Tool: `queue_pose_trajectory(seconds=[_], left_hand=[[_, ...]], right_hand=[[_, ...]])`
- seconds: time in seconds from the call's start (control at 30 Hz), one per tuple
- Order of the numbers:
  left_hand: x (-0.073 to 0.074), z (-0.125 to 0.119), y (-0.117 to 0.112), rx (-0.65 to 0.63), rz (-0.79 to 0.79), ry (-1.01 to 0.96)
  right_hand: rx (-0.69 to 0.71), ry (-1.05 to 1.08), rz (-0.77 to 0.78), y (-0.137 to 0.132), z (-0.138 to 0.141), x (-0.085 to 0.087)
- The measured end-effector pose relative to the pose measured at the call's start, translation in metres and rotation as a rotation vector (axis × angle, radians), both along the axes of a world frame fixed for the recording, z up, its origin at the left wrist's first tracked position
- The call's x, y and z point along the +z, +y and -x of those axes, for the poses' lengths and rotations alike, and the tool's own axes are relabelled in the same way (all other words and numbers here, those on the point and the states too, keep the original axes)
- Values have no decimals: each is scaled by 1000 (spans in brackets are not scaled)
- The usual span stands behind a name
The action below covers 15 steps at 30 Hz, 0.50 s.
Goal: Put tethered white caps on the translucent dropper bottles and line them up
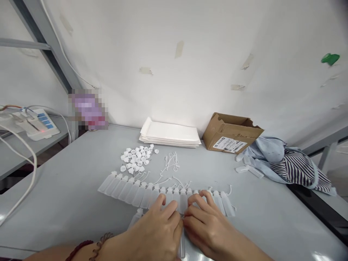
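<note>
My left hand [161,232] and my right hand [208,225] meet at the near middle of the table, both with fingers curled. Between them a translucent plastic squeeze bottle [182,249] shows its lower part, held in my left hand. My right fingertips pinch at its upper end; what they grip there is hidden. Just beyond my knuckles lies a long row of similar flat bottles [133,194], side by side, several with thin white straps at their necks. One more bottle [136,216] is partly covered by my left hand.
A heap of small white caps [138,156] lies behind the row, with loose white looped straps [172,161] beside it. White padded envelopes [171,134] and a cardboard box [231,133] stand by the wall. Cloth [296,165] and clear plastic pieces [249,169] lie right; a cable [34,170] crosses left.
</note>
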<state>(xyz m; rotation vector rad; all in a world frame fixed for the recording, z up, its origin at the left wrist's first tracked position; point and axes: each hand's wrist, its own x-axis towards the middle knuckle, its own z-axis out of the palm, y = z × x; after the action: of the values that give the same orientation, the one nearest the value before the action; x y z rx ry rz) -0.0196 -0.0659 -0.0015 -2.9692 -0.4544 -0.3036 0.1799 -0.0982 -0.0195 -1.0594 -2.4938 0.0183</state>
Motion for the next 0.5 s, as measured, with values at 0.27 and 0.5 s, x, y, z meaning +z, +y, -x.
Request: queue_pose_trajectory(seconds=[0.27,0.5], left_hand=[[-2,0,-1,-2,-22,-3],[8,2,-1,-1,87,6]], right_hand=[[-7,-32,-10,0,-1,0],[-14,-65,-5,-2,-1,1]])
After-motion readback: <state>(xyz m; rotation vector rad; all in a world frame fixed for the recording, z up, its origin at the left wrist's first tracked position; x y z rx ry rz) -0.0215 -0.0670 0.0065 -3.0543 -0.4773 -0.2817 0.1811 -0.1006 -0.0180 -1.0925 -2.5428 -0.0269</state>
